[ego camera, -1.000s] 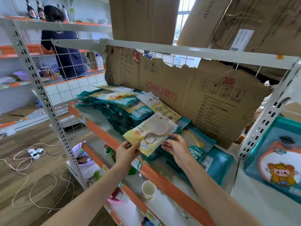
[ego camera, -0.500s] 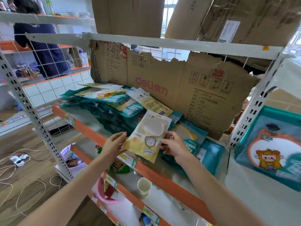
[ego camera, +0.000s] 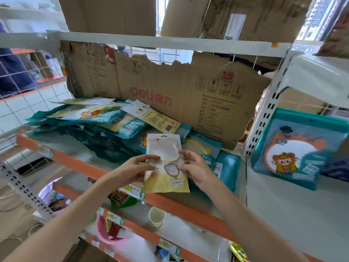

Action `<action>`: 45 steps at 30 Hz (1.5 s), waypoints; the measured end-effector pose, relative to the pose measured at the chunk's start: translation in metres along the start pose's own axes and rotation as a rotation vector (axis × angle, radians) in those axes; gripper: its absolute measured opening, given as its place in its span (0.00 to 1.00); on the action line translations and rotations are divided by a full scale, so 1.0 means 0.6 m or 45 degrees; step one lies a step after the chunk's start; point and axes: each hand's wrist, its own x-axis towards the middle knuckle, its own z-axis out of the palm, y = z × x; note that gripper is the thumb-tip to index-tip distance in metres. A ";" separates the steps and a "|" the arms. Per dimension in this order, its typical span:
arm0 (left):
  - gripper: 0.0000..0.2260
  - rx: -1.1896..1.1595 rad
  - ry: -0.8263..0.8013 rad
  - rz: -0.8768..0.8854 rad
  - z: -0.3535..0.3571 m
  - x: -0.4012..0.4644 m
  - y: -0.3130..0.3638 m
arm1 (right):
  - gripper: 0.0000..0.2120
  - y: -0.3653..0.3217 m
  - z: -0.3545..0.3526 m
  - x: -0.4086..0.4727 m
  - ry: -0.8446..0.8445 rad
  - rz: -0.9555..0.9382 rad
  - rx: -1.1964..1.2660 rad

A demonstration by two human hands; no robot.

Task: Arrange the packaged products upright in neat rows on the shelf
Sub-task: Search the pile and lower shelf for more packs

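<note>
While I held the yellow packet [ego camera: 166,167] upright between both hands above the orange front edge of the shelf [ego camera: 79,159], my left hand [ego camera: 132,171] pinched its left edge with thumb and fingers, and my right hand [ego camera: 196,169] pinched the right edge, fingers curled round it; neither grip was spread. The packet hung in the air, hang-hole at the top and printed face toward me, just in front of the heap of teal packets [ego camera: 98,133] lying flat and overlapping across the shelf; another yellow packet [ego camera: 151,118] lay tilted on that heap against the cardboard backing [ego camera: 188,95]. I judged the step in hand to be standing this packet up as the start of a row; hardly any of the task looked done, since every other packet there lay flat. To do it well, I reckoned I needed a bare patch of shelf first, so the flat heap wanted shifting aside; the pouch looked thin and limp, likely to slump unless leaned on the cardboard or on a neighbour; keeping both edges pinched until the bottom seam sat square on the shelf seemed wise. On the next bay to the right, a large teal packet [ego camera: 294,148] stood upright.
</note>
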 end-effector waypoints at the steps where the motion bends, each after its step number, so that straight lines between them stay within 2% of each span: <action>1: 0.12 0.059 0.059 0.044 0.010 0.006 0.001 | 0.21 0.004 -0.005 -0.005 0.004 0.007 0.010; 4: 0.09 0.147 0.257 0.198 0.035 0.027 -0.001 | 0.24 0.010 -0.026 -0.024 0.000 0.015 0.017; 6: 0.08 0.218 0.278 0.260 0.053 0.032 -0.006 | 0.25 0.014 -0.047 -0.040 -0.003 0.019 0.013; 8: 0.08 0.295 0.223 0.330 0.078 0.031 -0.013 | 0.24 0.019 -0.071 -0.058 0.011 0.022 0.016; 12: 0.09 0.410 0.093 0.486 0.141 0.021 -0.021 | 0.14 0.025 -0.125 -0.100 0.079 -0.024 -0.049; 14: 0.11 0.511 0.062 0.557 0.173 0.022 -0.018 | 0.13 0.033 -0.155 -0.123 0.122 -0.083 -0.100; 18: 0.15 0.618 0.036 0.651 0.242 0.023 0.001 | 0.17 0.040 -0.221 -0.170 0.224 -0.241 -0.077; 23: 0.22 0.804 -0.192 0.710 0.341 0.022 0.023 | 0.21 0.046 -0.317 -0.247 0.335 -0.382 -0.076; 27: 0.21 0.791 -0.327 0.774 0.480 0.012 0.027 | 0.20 0.058 -0.411 -0.348 0.474 -0.446 -0.058; 30: 0.22 0.724 -0.420 0.787 0.605 0.004 0.010 | 0.17 0.076 -0.500 -0.437 0.671 -0.459 -0.111; 32: 0.20 0.674 -0.515 0.797 0.690 -0.012 0.001 | 0.16 0.088 -0.557 -0.502 0.776 -0.455 -0.155; 34: 0.18 0.617 -0.598 0.825 0.774 -0.028 -0.006 | 0.15 0.098 -0.609 -0.569 0.820 -0.466 -0.072; 36: 0.21 0.578 -0.667 0.861 0.852 -0.045 -0.011 | 0.13 0.100 -0.655 -0.634 0.849 -0.493 -0.016; 40: 0.19 0.593 -0.724 0.920 0.984 -0.077 -0.013 | 0.13 0.107 -0.741 -0.733 0.997 -0.476 -0.031; 45: 0.15 0.595 -0.717 0.967 1.097 -0.096 -0.025 | 0.13 0.116 -0.823 -0.803 1.078 -0.462 -0.032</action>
